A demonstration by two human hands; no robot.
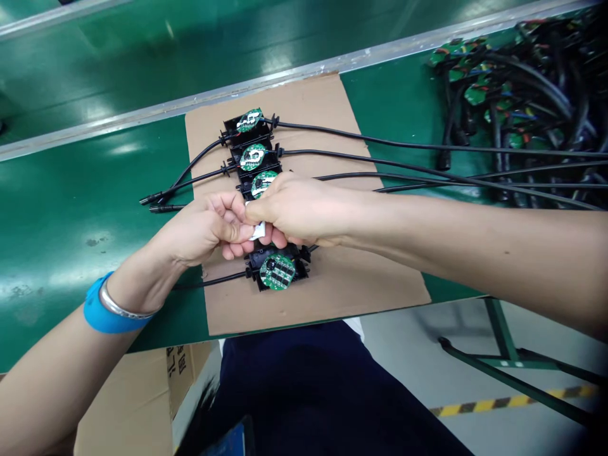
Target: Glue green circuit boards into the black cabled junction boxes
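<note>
My left hand (221, 225) and my right hand (292, 209) meet over the row of black housings, fingers closed in a pinch. Between their fingertips is a small white piece (259, 232), perhaps a sticky pad or strip; its exact kind is unclear. Just beyond my right hand lies a round green circuit board (263, 185) with white on it. Farther up are two similar boards, a middle one (252, 157) and a top one (249, 120), both bearing white patches. Nearest me, a circuit board (278, 272) with dark chips showing rests tilted on its black housing (301, 269). My hands hide part of the row.
A cardboard sheet (327, 278) lies under the housings on the green table (95, 221). Black cables (361, 135) run right towards a pile of boards and cables (532, 95). Short plug ends (152, 197) point left. Below stands a cardboard box (128, 405).
</note>
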